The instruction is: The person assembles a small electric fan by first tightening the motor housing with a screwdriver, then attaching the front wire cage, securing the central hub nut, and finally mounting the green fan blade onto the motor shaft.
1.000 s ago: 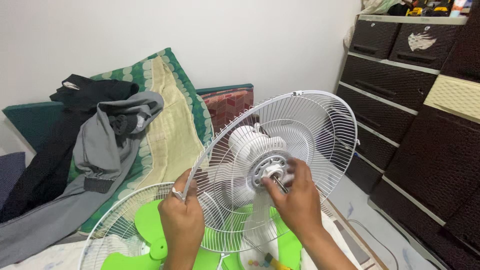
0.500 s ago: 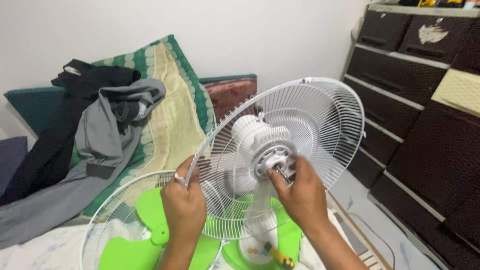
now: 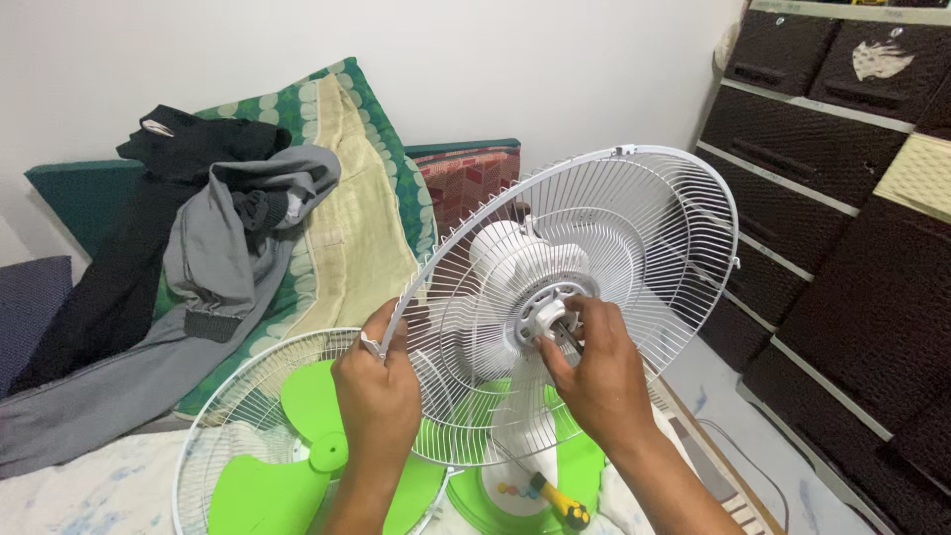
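A white wire fan guard (image 3: pixel 634 228) stands tilted on a white fan motor (image 3: pixel 510 260). My left hand (image 3: pixel 378 381) grips the guard's left rim. My right hand (image 3: pixel 591 372) has its fingers closed on the white round nut (image 3: pixel 551 315) at the hub, over the motor shaft. Below lies the other white guard (image 3: pixel 223 416) with the green fan blade (image 3: pixel 297 466) inside it. The fan's green and white base (image 3: pixel 495 485) shows under my hands, with a yellow-handled screwdriver (image 3: pixel 560 500) lying on it.
A pile of grey and black clothes (image 3: pixel 198 248) and a green-yellow blanket (image 3: pixel 352 198) lie at the left against the white wall. Dark brown woven drawer units (image 3: pixel 842 198) stand at the right. A patterned sheet (image 3: pixel 89 490) covers the surface below.
The view has shifted so the fan sits higher and further right. My right hand's fingers have turned at the hub nut. My left hand stays on the rim.
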Available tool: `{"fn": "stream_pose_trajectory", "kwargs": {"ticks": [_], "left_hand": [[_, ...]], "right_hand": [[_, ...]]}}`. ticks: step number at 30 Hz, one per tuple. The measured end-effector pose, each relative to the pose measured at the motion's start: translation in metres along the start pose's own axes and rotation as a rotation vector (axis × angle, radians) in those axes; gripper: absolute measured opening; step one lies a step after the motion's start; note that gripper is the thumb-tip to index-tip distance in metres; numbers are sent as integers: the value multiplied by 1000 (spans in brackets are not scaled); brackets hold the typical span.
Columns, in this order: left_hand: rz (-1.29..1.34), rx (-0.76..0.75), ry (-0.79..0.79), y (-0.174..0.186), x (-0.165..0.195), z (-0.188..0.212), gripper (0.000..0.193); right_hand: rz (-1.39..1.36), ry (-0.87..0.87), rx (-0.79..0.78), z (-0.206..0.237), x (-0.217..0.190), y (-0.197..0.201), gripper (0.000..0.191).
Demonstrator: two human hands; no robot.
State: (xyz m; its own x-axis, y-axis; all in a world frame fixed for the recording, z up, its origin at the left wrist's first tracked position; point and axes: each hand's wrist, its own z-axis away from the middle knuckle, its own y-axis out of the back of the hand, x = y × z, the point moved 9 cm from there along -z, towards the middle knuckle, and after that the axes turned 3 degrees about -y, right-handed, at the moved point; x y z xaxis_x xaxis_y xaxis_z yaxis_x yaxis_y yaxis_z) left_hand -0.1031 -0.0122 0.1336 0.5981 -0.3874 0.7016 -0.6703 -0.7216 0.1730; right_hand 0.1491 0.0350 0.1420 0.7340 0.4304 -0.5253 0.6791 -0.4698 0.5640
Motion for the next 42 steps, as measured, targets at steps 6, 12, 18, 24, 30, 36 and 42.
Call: {"fn": "stream_pose_trajectory", "kwargs": {"ticks": [6,12,18,24,30,36,42], "left_hand": [[10,-6,73,-2,-7,1,27],[22,-12,63,-2,-6,2,27],[28,19,-67,0,3,1,25],[-11,-25,88,-4,-8,1,27],[30,-4,16,-1,0,1,26],[25,-19,105,-3,-8,1,27],[18,23,-26,0,0,1,25]], "right_hand": [[20,-9,13,-1,-1,0,55],[6,19,27,0,-1,1,54],[21,-17,10,-1,2,0,52],[15,-40,4,-2,3,1,50],[28,-77,-13,-1,8,-2,49],[-27,-222,-54,-3,25,-7,43],[43,-74,83,2,5,8,60]]}}
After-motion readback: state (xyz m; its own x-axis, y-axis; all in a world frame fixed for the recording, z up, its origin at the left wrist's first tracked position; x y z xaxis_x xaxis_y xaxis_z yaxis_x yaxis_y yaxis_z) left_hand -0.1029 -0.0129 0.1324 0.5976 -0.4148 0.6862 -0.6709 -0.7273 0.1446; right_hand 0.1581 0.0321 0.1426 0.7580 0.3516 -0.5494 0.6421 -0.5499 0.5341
